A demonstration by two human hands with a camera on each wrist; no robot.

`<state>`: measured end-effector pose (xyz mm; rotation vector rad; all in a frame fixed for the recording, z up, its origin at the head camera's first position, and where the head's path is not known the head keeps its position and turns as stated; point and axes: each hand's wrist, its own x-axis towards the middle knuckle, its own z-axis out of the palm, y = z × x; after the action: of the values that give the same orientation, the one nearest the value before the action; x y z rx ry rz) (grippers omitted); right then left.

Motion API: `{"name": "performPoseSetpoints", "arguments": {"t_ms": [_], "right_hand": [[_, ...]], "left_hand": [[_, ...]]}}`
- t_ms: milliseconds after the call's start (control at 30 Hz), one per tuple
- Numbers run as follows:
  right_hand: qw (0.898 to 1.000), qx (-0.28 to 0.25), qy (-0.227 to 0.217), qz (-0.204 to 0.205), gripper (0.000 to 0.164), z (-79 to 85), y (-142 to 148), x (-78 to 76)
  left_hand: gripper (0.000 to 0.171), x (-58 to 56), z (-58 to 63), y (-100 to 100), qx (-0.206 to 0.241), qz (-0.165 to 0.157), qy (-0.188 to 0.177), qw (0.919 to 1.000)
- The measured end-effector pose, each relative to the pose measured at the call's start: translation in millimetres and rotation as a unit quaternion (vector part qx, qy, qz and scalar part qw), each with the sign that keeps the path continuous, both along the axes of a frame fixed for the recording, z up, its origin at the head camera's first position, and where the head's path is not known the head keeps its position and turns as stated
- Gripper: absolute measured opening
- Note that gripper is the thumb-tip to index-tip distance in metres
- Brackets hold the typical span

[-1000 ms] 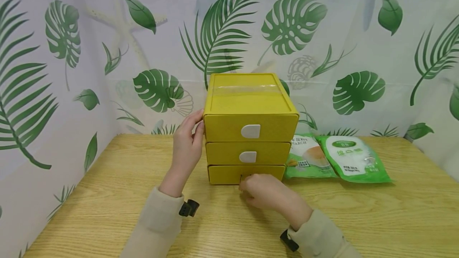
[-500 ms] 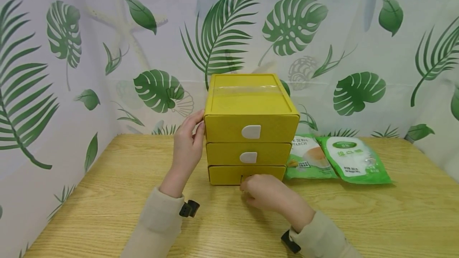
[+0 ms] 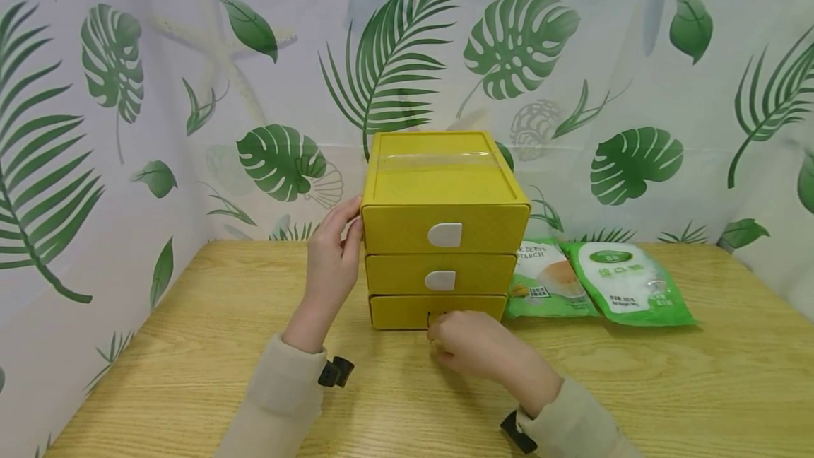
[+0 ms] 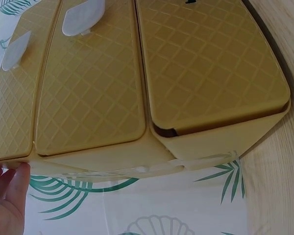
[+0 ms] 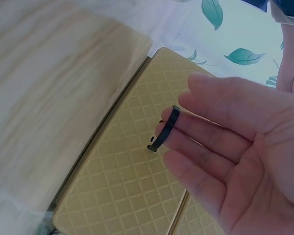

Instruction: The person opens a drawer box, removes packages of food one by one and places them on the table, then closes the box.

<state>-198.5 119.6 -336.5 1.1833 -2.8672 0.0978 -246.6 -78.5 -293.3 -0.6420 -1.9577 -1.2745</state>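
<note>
A yellow three-drawer unit [image 3: 445, 182] faces me on the table. Its upper two drawers carry white tabs; the bottom drawer [image 3: 397, 311] has a thin black handle [image 5: 167, 128]. My right hand [image 3: 477, 345] is at that handle, and in the right wrist view its fingertips hook behind the black strip. My left hand [image 3: 333, 260] rests against the unit's left side near the top drawer, thumb close to the front edge. In the left wrist view, the bottom drawer's front stands slightly out from its frame, leaving a narrow dark gap at one corner.
Two green-and-white bags lie right of the unit: a starch bag [image 3: 547, 278] partly hidden behind it and a second bag [image 3: 626, 281] beside that. A leaf-printed cloth [image 3: 407, 41] hangs behind the wooden table [image 3: 191, 345]. Clear tape [image 3: 439, 158] crosses the unit's top.
My right hand and wrist have shifted very slightly to the right, still at the black handle. The left hand, the drawer unit and the bags look the same.
</note>
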Motion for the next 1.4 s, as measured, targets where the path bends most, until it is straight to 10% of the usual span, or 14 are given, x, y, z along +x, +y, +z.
{"name": "performPoseSetpoints", "arguments": {"t_ms": [1033, 1400], "right_hand": [[0.998, 0.012, -0.012, 0.059, 0.016, 2.7, 9.7, 59.4], [0.990, 0.066, -0.087, 0.087, 0.002, 9.6, 6.8, 79.3]], "left_hand": [[0.026, -3.5, -1.3, 1.4, 0.007, -0.003, 0.022, 0.9997], [0.027, -2.0, -0.5, 0.6, 0.007, -0.003, 0.017, 0.9998]]}}
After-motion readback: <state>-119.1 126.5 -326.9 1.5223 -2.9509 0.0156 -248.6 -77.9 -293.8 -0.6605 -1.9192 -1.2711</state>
